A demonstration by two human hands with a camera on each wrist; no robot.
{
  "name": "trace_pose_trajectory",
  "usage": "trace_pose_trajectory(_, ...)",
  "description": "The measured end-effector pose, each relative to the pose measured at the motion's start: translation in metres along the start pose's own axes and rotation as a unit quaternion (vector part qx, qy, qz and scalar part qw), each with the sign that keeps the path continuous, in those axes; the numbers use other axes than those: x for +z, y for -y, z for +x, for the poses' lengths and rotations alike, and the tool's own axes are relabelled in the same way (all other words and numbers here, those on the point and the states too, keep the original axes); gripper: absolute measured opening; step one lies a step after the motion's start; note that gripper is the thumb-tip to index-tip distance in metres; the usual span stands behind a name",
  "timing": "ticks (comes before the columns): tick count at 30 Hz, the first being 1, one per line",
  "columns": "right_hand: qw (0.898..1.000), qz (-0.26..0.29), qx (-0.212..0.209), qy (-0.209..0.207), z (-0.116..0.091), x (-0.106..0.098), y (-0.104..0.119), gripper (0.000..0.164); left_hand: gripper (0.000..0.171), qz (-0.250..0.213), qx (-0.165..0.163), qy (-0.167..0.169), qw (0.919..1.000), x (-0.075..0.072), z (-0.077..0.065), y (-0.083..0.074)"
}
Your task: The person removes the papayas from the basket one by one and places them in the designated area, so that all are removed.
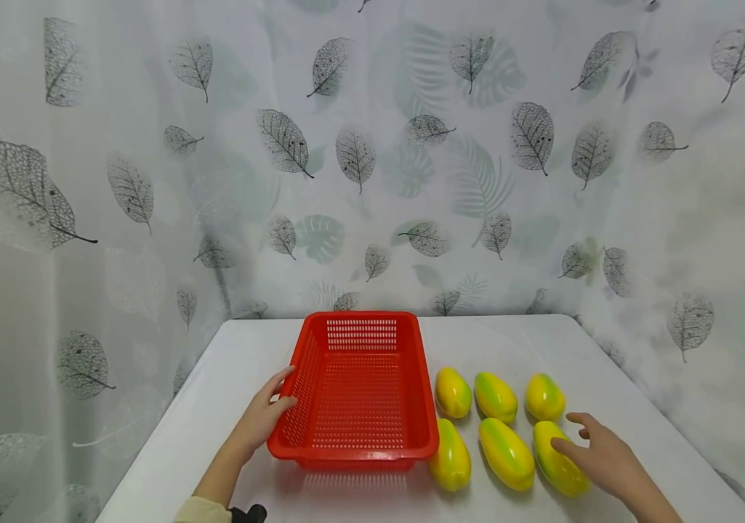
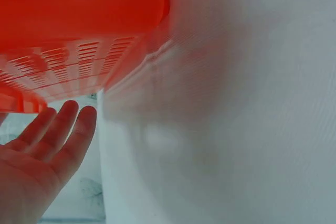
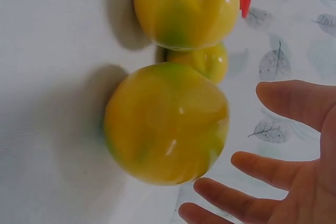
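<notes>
A red plastic basket (image 1: 359, 399) with slotted walls stands on the white table, and nothing lies inside it. At its left rim is my left hand (image 1: 259, 420), thumb and fingertips right at the edge; the left wrist view shows its fingers (image 2: 73, 142) extended beside the basket wall. My right hand (image 1: 607, 459) hovers at the right side of the nearest right papaya (image 1: 558, 465), which is yellow with green patches. Seen from the right wrist, that papaya (image 3: 168, 124) lies on the table before spread fingers, with nothing gripped.
Several more papayas lie in two rows right of the basket, including one front middle papaya (image 1: 506, 456) and one front left papaya (image 1: 450, 457) close against the basket. A leaf-print curtain (image 1: 372, 181) hangs behind and along both sides of the table (image 1: 215, 407).
</notes>
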State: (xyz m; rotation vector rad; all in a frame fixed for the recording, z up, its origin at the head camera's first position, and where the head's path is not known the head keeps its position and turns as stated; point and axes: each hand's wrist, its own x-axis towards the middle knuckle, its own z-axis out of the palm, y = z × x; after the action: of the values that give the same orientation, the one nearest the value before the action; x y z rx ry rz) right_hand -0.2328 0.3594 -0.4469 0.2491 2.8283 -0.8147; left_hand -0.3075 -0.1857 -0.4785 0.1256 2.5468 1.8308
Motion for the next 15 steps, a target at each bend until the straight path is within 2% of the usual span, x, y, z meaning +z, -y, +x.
trace_pose_trajectory(3, 1.0, -0.006, -0.01, -0.002, 0.003, -0.005, 0.006, 0.093, 0.058, 0.019, 0.015, 0.003, 0.9997, -0.004, 0.001, -0.004)
trace_pose_trajectory(8, 1.0, -0.006, -0.016, -0.005, 0.007, -0.01, 0.014, 0.092, 0.053, 0.06, 0.03, 0.008, 0.9977, -0.007, 0.002, -0.022)
trace_pose_trajectory(15, 0.999, -0.013, -0.045, -0.02, 0.01, -0.019, 0.032, 0.086, 0.052, 0.147, 0.054, 0.013, 0.9875, -0.005, 0.01, -0.045)
